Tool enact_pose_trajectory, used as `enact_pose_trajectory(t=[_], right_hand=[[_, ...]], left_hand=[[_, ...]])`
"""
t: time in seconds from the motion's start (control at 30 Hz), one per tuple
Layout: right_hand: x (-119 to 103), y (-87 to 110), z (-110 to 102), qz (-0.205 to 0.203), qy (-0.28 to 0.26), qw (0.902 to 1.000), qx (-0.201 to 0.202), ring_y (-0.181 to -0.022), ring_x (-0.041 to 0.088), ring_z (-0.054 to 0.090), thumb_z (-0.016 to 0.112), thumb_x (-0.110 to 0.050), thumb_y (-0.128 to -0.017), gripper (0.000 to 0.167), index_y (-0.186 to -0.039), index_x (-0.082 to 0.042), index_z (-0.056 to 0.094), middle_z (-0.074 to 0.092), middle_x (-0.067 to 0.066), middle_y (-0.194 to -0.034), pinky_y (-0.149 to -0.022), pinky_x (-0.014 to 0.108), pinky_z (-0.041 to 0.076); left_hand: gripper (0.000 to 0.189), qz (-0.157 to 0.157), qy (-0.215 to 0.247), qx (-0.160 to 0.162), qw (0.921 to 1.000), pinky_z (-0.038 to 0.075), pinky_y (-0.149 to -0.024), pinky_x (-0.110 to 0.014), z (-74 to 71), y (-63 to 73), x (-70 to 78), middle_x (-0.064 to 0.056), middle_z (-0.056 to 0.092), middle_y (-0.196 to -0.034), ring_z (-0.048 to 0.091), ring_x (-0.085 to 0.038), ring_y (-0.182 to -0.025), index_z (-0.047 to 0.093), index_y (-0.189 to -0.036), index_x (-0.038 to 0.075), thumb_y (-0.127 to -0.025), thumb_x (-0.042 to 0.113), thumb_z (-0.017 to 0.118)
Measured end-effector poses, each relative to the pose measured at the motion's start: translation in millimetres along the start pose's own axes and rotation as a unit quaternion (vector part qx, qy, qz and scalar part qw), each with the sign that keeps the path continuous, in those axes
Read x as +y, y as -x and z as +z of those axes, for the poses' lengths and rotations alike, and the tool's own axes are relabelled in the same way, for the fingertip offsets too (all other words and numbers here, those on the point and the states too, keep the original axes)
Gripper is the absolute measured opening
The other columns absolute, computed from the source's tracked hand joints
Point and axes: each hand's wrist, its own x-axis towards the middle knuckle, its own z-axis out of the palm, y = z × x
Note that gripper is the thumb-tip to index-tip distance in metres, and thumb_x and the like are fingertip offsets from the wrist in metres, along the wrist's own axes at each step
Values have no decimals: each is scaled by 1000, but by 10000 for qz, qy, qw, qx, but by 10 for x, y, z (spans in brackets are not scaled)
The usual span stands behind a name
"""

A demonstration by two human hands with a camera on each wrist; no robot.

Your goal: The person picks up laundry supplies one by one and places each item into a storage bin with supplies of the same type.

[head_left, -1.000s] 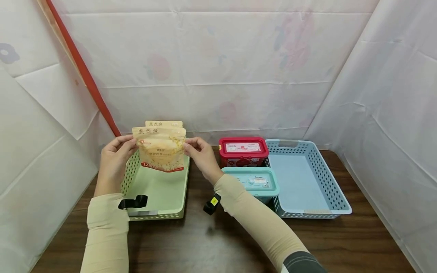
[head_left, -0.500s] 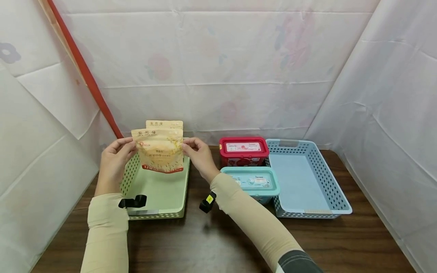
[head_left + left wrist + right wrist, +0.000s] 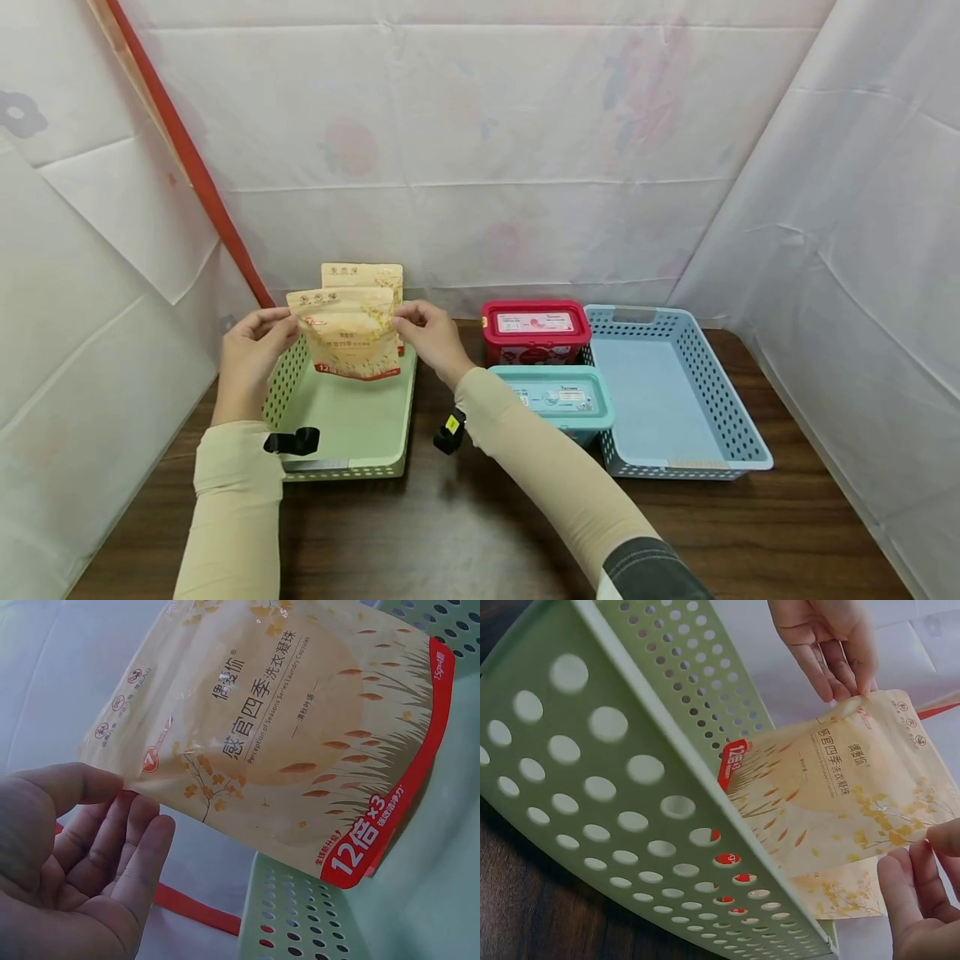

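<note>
A yellow laundry capsule pouch [image 3: 347, 335] with a red bottom band is held upright over the back part of the green basket [image 3: 348, 429]. My left hand [image 3: 251, 358] pinches its left edge near the top between thumb and fingers, as the left wrist view shows up close. On the opposite edge my right hand [image 3: 437, 340] pinches the pouch with thumb and fingers. Directly behind it stands a second yellow pouch [image 3: 363, 273], mostly covered, at the basket's back end. In the right wrist view, the held pouch [image 3: 825, 784] is seen above the basket's perforated wall [image 3: 630, 772].
Right of the green basket are a red lidded box [image 3: 536, 332] and a teal lidded box [image 3: 566, 400]. A light blue basket [image 3: 660, 408] stands beside them. All rest on a dark wooden table [image 3: 420, 533], with white cloth walls [image 3: 480, 150] around it.
The held pouch has shifted slightly left and down at its top edge, with both hands still gripping it. My right hand has moved left, and more of the rear pouch shows.
</note>
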Motion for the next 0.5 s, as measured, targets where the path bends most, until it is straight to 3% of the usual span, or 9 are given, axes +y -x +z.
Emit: enact_pose_trajectory(t=[0.23,0.5], right_hand=[[31,-33,10,321,172,9993,-11,-96,30,67,68,-14,-98,13,-109,-9,73,66,1,-91,-90,49,55],[100,-66,20,548,261,9981,-65,-100,31,67,67,-14,-98,15,-111,-7,72,68,2,-97,-79,32,57]], left_hand=[[25,-39,-432,-113,9990,52,-74,-10,-36,-30,-55,3,66,-96,65,-4,-86,64,-119,4,-97,17,67],[35,140,-1333,30,9910,52,-73,-10,-22,-39,-107,6,67,-98,65,0,-85,64,-124,2,-98,24,67]])
